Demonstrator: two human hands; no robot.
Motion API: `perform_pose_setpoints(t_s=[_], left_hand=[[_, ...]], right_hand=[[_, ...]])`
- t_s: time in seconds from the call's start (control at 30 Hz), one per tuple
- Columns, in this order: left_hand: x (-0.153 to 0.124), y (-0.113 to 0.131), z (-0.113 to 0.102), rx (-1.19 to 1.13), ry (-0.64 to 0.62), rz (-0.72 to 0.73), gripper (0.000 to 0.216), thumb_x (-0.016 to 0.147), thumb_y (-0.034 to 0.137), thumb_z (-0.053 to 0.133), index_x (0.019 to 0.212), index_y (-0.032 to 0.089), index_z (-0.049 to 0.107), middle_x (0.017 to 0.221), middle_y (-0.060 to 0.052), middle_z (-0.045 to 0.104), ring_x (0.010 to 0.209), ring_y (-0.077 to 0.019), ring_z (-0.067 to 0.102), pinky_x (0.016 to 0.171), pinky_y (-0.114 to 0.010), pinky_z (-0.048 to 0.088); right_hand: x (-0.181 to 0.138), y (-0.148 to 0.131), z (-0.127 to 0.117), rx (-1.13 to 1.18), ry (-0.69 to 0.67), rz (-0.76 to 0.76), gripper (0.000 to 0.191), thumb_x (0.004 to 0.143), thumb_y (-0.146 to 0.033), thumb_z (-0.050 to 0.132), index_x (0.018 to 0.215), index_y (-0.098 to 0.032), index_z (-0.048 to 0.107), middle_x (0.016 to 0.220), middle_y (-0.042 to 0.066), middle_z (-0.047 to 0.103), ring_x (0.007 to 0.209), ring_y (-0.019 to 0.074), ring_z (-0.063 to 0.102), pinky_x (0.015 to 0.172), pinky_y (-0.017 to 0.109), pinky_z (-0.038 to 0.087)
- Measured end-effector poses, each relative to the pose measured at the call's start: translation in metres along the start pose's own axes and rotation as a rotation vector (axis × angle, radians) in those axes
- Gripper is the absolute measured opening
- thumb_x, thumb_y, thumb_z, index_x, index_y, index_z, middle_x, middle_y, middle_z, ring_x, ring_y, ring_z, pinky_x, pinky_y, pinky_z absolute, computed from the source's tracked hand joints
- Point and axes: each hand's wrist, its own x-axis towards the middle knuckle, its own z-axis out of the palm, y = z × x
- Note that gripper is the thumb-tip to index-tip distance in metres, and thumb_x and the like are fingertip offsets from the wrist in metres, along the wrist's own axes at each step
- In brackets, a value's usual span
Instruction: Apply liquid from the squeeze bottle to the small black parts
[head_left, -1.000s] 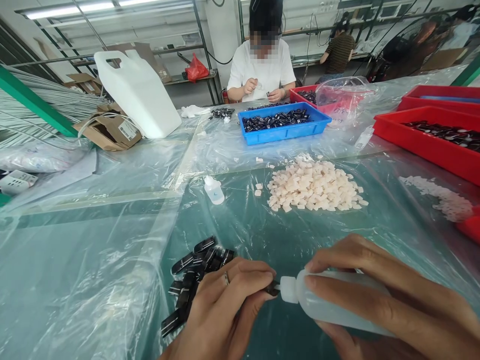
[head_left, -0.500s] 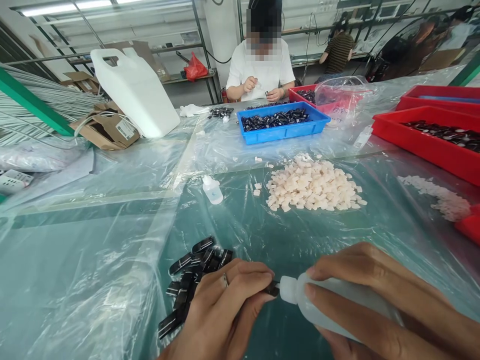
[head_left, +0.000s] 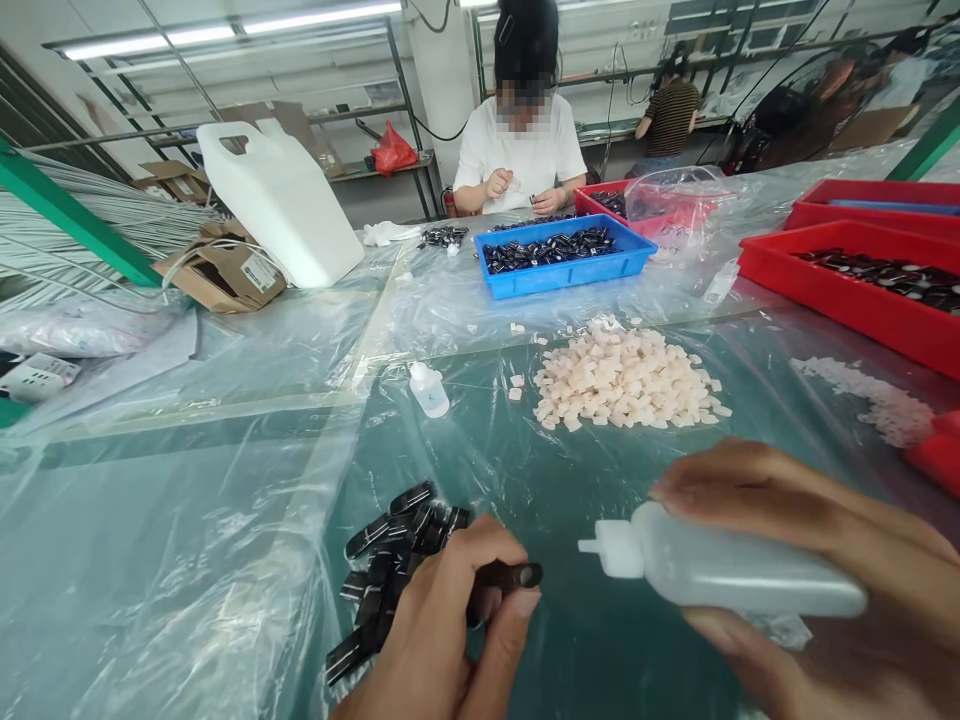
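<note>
A single head-worn view faces forward and down across the table (head_left: 225, 540), in a wide field. The left grip (head_left: 450, 620) and right grip (head_left: 885, 650) lie nearest the lens, along the lower edge; the pale heap (head_left: 630, 380) occupies the middle distance. Farther off appear the blue tray (head_left: 570, 273) and a co-worker (head_left: 521, 150) opposite, with a strip light (head_left: 322, 18) at the upper edge.
</note>
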Motion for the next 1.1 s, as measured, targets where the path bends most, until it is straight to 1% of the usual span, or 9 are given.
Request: perform_pose_setpoints(t_s=[0.07, 0.17, 0.23, 0.37, 0.5, 0.63, 0.73, 1.0, 1.1], left_hand=[[0.0, 0.0, -0.002, -0.002, -0.011, -0.057, 0.021, 0.108, 0.043, 0.046, 0.115, 0.031, 0.062, 0.083, -0.005, 0.066, 0.057, -0.0205, 0.06, 0.053, -0.029, 0.052], [0.003, 0.002, -0.002, -0.05, -0.036, -0.157, 0.033, 0.108, 0.046, 0.044, 0.116, 0.031, 0.071, 0.079, -0.006, 0.065, 0.064, -0.0248, 0.062, 0.061, -0.031, 0.053], [0.007, 0.006, -0.001, -0.106, -0.033, -0.197, 0.037, 0.109, 0.045, 0.041, 0.117, 0.031, 0.074, 0.083, -0.007, 0.064, 0.07, -0.0253, 0.064, 0.066, -0.032, 0.053], [0.012, 0.009, -0.002, -0.273, -0.043, -0.208, 0.029, 0.109, 0.043, 0.048, 0.124, 0.038, 0.073, 0.095, -0.004, 0.06, 0.082, -0.0225, 0.064, 0.069, -0.029, 0.048], [0.015, 0.0, -0.007, -0.455, -0.107, -0.248, 0.017, 0.104, 0.036, 0.063, 0.11, 0.041, 0.078, 0.1, -0.002, 0.063, 0.089, -0.0194, 0.062, 0.074, -0.023, 0.051], [0.016, -0.011, -0.007, -0.494, -0.162, -0.179, 0.022, 0.102, 0.023, 0.066, 0.107, 0.041, 0.077, 0.105, -0.001, 0.067, 0.098, -0.0187, 0.067, 0.079, -0.022, 0.053], [0.016, -0.013, -0.005, -0.502, -0.159, -0.128, 0.024, 0.101, 0.018, 0.067, 0.107, 0.04, 0.075, 0.104, 0.001, 0.069, 0.097, -0.0179, 0.068, 0.079, -0.023, 0.055], [0.016, -0.008, -0.006, -0.475, -0.113, -0.071, 0.022, 0.1, 0.014, 0.069, 0.104, 0.035, 0.077, 0.105, 0.001, 0.071, 0.1, -0.0163, 0.071, 0.082, -0.021, 0.055], [0.017, -0.008, -0.006, -0.475, -0.129, -0.058, 0.022, 0.1, 0.016, 0.07, 0.106, 0.036, 0.078, 0.105, 0.001, 0.073, 0.1, -0.0166, 0.072, 0.083, -0.021, 0.056]], right_hand=[[0.002, 0.002, 0.003, 0.047, -0.03, 0.012, 0.039, 0.082, -0.006, 0.065, 0.117, -0.024, 0.065, 0.104, 0.003, 0.071, 0.093, 0.0175, 0.071, 0.075, 0.023, 0.062], [0.002, 0.004, 0.009, 0.116, -0.101, 0.066, 0.042, 0.083, -0.011, 0.072, 0.12, -0.029, 0.063, 0.105, 0.0, 0.073, 0.093, 0.0168, 0.072, 0.075, 0.023, 0.061], [0.001, 0.005, 0.012, 0.145, -0.125, 0.114, 0.042, 0.083, -0.014, 0.073, 0.119, -0.031, 0.063, 0.106, -0.002, 0.073, 0.093, 0.0145, 0.072, 0.075, 0.02, 0.06], [0.002, 0.004, 0.013, 0.11, -0.082, 0.154, 0.038, 0.084, -0.017, 0.072, 0.116, -0.034, 0.063, 0.106, -0.005, 0.074, 0.098, 0.0123, 0.073, 0.078, 0.014, 0.059], [-0.001, 0.004, 0.011, 0.096, -0.086, 0.146, 0.038, 0.084, -0.017, 0.072, 0.116, -0.034, 0.062, 0.105, -0.006, 0.074, 0.098, 0.0106, 0.073, 0.08, 0.013, 0.058], [-0.003, 0.003, 0.014, 0.101, -0.12, 0.099, 0.039, 0.084, -0.016, 0.074, 0.118, -0.03, 0.062, 0.107, -0.003, 0.072, 0.097, 0.0109, 0.072, 0.084, 0.015, 0.058], [-0.001, 0.003, 0.016, 0.105, -0.122, 0.045, 0.036, 0.084, -0.011, 0.073, 0.116, -0.025, 0.062, 0.106, -0.001, 0.071, 0.094, 0.0113, 0.072, 0.083, 0.015, 0.059], [-0.004, 0.001, 0.012, 0.083, -0.173, -0.074, 0.04, 0.085, -0.004, 0.071, 0.121, -0.02, 0.062, 0.113, 0.006, 0.069, 0.098, 0.0157, 0.069, 0.081, 0.023, 0.062], [-0.01, 0.001, 0.01, 0.04, -0.165, -0.093, 0.037, 0.088, -0.006, 0.07, 0.121, -0.02, 0.062, 0.114, 0.006, 0.069, 0.101, 0.0168, 0.07, 0.092, 0.027, 0.062]])
